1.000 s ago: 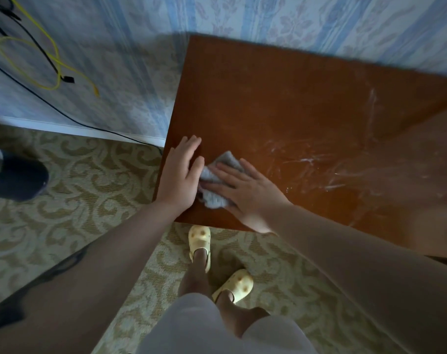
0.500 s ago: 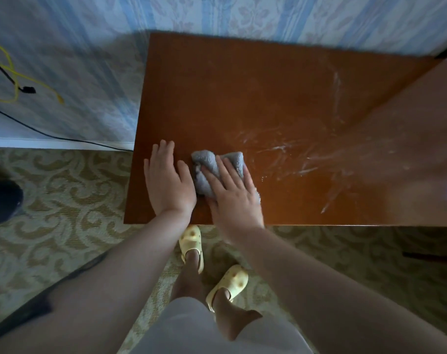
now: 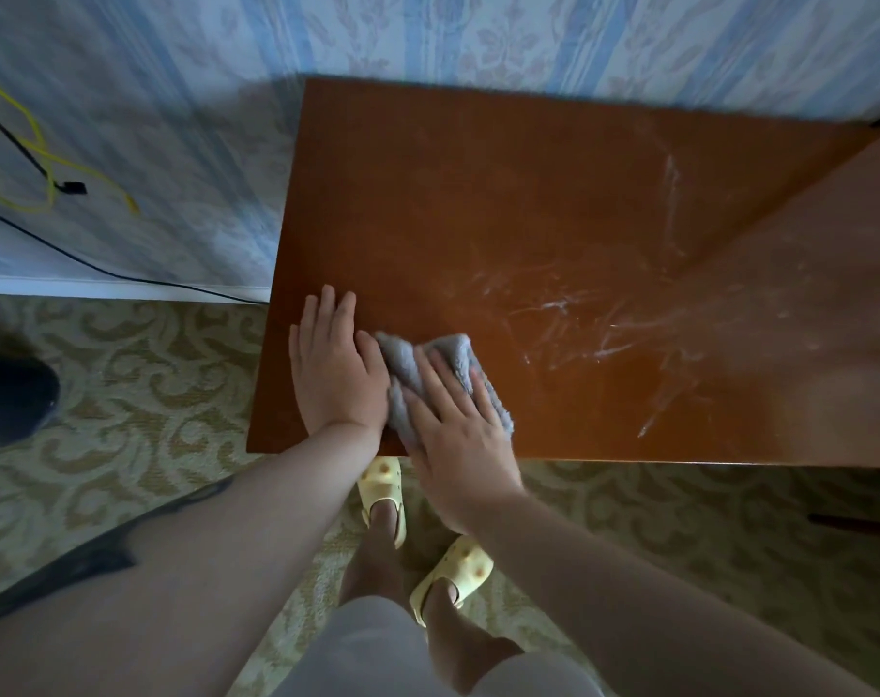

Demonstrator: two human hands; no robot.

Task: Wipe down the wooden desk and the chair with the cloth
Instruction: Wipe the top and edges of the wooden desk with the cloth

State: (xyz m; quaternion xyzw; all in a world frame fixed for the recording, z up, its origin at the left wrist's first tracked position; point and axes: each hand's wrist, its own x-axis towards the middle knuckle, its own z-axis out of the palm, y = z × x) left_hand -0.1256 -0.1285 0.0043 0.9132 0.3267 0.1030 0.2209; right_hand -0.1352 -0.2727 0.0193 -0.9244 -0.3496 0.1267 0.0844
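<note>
Hands barely moved: right hand [image 3: 458, 440] flat, pressing grey cloth [image 3: 443, 374] on desk [image 3: 503, 203] lower centre; left hand [image 3: 335, 374] flat beside, holding nothing.

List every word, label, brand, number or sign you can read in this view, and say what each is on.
None. No readable text on the wooden desk, the cloth, the wallpaper, the carpet or the yellow shoes.

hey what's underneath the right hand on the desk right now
A grey cloth lies under the right hand, whose straight fingers press it flat on the wooden desk. The cloth's edges stick out around the fingers. The desk surface under the cloth is covered, so its state there cannot be seen.
</note>
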